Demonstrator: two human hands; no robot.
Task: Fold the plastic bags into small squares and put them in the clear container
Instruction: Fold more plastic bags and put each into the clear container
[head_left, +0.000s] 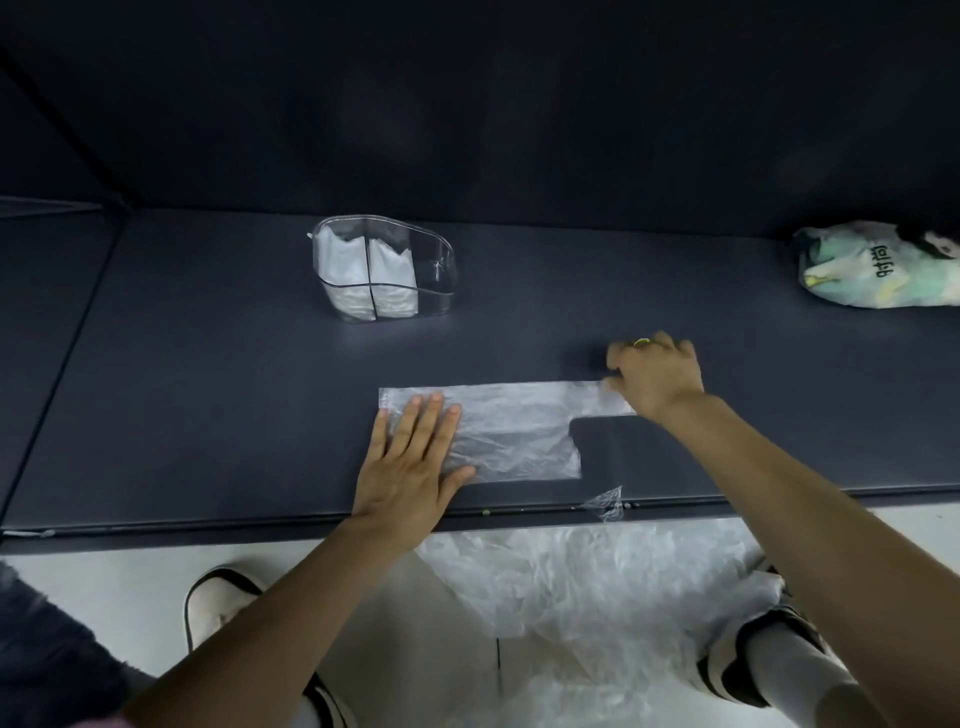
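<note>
Gold ring (642, 342), seemingly white-and-black shoes (218, 603)

A dim scene is lit from overhead; the right hand (655, 375) is motion-blurred, and edges are bent by wide-angle distortion.

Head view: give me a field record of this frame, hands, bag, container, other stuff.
left hand: flat, fingers straight, pressing the left end of the bag
right hand: fingers curled, pinching the bag's handle strip at its right end
plastic bag: clear, flattened on the dark table
clear container: behind the bag, divided, folded white bags in its left compartments
printed bag: far right, bundled
loose plastic: below the table edge
</note>
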